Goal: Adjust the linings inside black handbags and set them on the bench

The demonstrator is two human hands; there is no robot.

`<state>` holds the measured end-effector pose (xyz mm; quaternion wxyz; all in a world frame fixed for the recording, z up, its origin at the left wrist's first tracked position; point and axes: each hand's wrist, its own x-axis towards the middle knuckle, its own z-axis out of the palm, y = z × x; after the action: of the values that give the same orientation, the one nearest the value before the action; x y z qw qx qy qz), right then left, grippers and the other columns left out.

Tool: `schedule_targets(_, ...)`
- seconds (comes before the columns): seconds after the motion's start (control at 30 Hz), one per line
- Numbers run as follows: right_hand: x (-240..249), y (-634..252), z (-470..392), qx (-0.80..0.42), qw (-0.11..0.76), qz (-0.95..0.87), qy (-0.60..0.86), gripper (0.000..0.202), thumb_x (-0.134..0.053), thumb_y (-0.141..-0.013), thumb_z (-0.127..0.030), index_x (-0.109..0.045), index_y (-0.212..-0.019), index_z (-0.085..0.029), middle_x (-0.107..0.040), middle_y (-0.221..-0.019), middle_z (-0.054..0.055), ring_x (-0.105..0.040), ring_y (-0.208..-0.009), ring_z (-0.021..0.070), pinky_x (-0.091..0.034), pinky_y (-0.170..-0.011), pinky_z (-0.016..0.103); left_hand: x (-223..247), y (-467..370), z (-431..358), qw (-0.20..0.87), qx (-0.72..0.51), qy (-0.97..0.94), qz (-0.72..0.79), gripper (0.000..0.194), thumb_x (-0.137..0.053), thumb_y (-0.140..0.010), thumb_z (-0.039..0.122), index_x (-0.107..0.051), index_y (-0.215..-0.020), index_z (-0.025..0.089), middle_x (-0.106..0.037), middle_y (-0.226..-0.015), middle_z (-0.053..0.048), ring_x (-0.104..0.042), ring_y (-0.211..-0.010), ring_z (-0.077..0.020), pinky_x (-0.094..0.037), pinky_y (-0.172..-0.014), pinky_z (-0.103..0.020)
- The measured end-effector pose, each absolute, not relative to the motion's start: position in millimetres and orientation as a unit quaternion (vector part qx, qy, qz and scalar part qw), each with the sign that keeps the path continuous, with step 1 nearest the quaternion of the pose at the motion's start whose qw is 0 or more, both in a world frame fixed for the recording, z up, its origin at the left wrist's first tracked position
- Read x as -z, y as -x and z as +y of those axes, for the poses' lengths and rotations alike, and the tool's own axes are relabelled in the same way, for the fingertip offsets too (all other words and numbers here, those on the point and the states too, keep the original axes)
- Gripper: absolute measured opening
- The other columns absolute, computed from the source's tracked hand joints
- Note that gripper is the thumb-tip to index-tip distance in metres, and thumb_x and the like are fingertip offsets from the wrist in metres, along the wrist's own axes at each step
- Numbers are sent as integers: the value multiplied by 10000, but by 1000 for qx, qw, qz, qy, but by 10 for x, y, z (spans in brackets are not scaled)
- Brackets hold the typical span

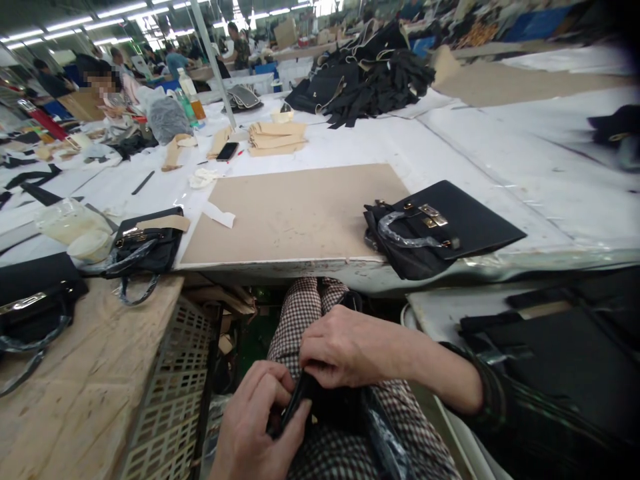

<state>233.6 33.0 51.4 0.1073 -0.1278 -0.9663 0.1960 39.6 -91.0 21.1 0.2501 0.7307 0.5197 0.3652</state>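
Observation:
A black item (340, 407), seemingly a bag with a plastic-wrapped handle (387, 443), rests on my lap over checked cloth. My left hand (263, 413) pinches its edge between thumb and fingers. Just beyond and to the right, my right hand (330, 347) has its fingers curled closed on the same black edge. The fingertips of both hands are partly hidden. On the table edge ahead lies a black handbag (463, 223) with gold hardware and a plastic-wrapped handle, touched by neither hand.
A brown board (300, 213) lies on the white table (510, 167). Smaller black bags (165, 233) sit at the left, above a plastic crate (173, 373). Black pieces (560, 353) lie at the right. Behind are a phone (227, 152), beige pieces (275, 138), a black pile (375, 80) and several people.

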Motion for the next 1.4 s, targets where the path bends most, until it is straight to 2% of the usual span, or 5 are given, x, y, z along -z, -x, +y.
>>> schedule_targets(0.43,-262,-2803,763,-251,133,-936,209,264,-554,-830,-61,-711,-988,-202,-732,-921,30,-655,-888,175,-482,-835,302,-216,-373,-881,270,-370,-708,538,233,-598,-875,158,-437,-712,202,-579,-794,-15,-556,-658,-117,-453,-564,-211)
schedule_targets(0.73,-220,-3048,361,-485,383,-669,412,278,-471,-999,-314,-628,-1203,-209,-704,-1142,87,-675,-1010,224,-545,-942,405,-412,-208,-642,264,-207,-708,622,370,-628,-865,476,-525,-1130,239,-675,-831,-5,-636,-614,-162,-505,-567,-258)
schedule_targets(0.83,-298,-2899,-87,-442,364,-688,446,381,-502,-983,-375,-538,-1340,-246,-614,-1319,109,-569,-1220,285,-469,-1056,494,-546,-232,-384,233,-83,-748,616,328,-532,-914,537,-577,-1079,256,-691,-779,-9,-671,-675,-215,-472,-606,-293)
schedule_targets(0.97,-193,-2635,-499,-273,316,-762,495,984,-727,-794,-494,-167,-1552,-211,-247,-1584,180,-215,-1451,406,-289,-1150,634,-575,-398,-28,202,38,-789,579,372,-522,-896,593,-615,-988,244,-732,-840,-59,-705,-815,-314,-456,-668,-337)
schedule_targets(1.4,-290,-3128,-446,-429,366,-621,544,880,-468,-728,-86,-161,-1530,-277,-494,-1298,96,-535,-1090,240,-498,-941,454,-761,-268,285,424,-5,-754,501,247,-651,-755,243,-620,-994,192,-708,-958,4,-646,-887,-222,-482,-753,-264)
